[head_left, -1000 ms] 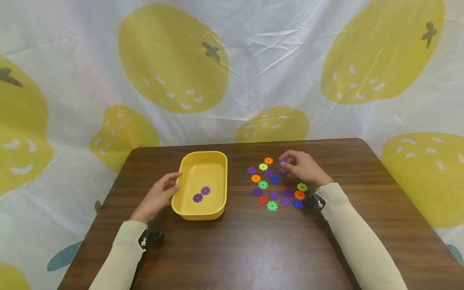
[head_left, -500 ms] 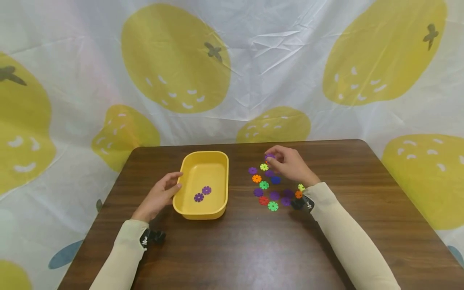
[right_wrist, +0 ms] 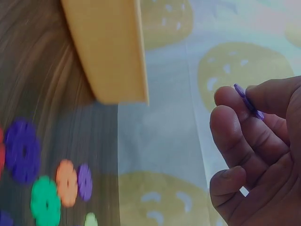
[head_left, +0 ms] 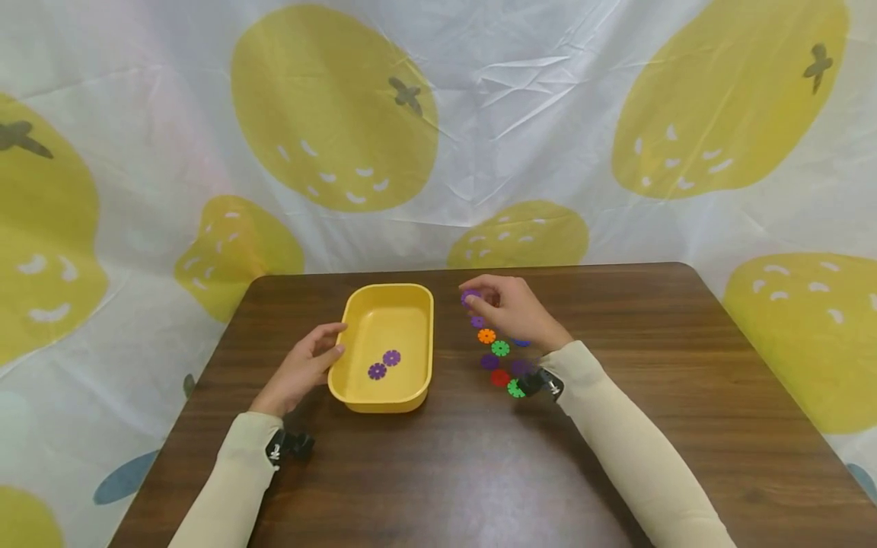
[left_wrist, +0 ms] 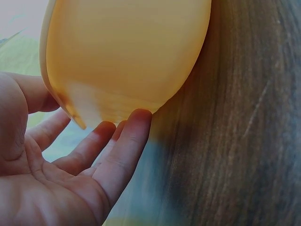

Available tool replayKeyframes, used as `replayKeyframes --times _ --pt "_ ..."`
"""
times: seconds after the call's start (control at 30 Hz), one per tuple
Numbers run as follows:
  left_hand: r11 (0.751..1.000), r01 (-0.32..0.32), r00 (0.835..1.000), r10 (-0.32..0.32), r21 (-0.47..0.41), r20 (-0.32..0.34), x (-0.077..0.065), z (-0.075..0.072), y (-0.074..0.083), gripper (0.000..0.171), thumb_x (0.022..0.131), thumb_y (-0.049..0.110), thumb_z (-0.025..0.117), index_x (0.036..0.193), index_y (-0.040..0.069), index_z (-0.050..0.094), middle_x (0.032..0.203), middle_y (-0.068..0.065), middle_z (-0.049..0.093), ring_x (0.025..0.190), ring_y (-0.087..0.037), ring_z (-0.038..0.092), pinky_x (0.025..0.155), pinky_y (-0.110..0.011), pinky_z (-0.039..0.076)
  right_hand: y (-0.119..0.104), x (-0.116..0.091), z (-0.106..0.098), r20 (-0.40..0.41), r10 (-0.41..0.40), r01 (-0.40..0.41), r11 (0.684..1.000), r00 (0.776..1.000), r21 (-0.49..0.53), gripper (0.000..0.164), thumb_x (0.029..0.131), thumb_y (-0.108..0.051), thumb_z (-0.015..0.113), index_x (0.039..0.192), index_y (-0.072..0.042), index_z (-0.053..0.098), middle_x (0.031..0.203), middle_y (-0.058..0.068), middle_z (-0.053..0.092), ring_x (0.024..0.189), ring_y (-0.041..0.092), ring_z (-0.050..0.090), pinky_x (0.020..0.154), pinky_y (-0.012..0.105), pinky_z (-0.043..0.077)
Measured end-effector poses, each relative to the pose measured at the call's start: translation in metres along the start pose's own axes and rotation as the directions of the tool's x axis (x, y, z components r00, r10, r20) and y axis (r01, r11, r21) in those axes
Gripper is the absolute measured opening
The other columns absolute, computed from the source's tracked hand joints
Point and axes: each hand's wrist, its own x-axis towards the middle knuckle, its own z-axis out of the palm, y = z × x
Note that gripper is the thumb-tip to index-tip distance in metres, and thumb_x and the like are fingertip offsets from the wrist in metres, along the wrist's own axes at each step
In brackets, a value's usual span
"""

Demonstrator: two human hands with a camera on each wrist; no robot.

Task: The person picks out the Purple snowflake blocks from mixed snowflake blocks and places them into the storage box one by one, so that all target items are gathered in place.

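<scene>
My left hand (head_left: 294,373) rests at the left side of the yellow tray (head_left: 373,327), fingers loosely apart, tips touching its outer wall. Two purple discs (head_left: 391,358) lie flat on the tray floor, toward the near end. Just right of the tray, held up off the brown table (head_left: 452,464): a third purple disc (head_left: 469,297), pinched between thumb and fingers of my right hand (head_left: 512,310). Below that hand, loose coloured discs (head_left: 486,336) on the table; count uncertain, hand and wrist cover some.
</scene>
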Motion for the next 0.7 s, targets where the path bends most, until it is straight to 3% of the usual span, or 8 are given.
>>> replayKeyframes --times 0.2,0.37,0.7 --pt "1.000 -0.006 1.000 0.006 -0.005 0.006 -0.001 0.001 0.001 0.050 0.112 0.024 0.055 0.160 0.019 0.042 0.151 -0.024 0.050 0.128 -0.040 0.063 0.095 -0.045 0.064 -0.018 0.011 0.018 0.044 -0.043 0.041 0.999 0.998 0.033 0.026 0.105 -0.022 0.068 0.129 -0.014 0.073 0.093 0.001 0.080 0.077 0.015 0.075 0.068 0.030 0.063" --pt "1.000 -0.009 1.000 0.009 0.001 0.005 -0.003 0.000 0.004 0.051 0.112 0.024 0.055 0.160 0.018 0.041 0.151 -0.024 0.050 0.128 -0.040 0.063 0.095 -0.045 0.063 -0.031 0.024 0.035 0.067 -0.078 0.076 0.997 0.995 0.025 0.024 0.105 -0.023 0.067 0.126 -0.013 0.074 0.095 0.007 0.079 0.076 0.017 0.072 0.067 0.029 0.061" --pt "1.000 0.005 1.000 -0.005 0.000 0.015 -0.003 -0.002 0.001 0.052 0.112 0.024 0.056 0.161 0.018 0.040 0.153 -0.025 0.049 0.131 -0.042 0.062 0.098 -0.046 0.063 -0.032 0.040 0.073 0.140 -0.114 0.121 0.992 0.984 -0.037 0.023 0.105 -0.025 0.067 0.124 -0.014 0.075 0.088 -0.006 0.075 0.074 0.009 0.066 0.064 0.024 0.057"
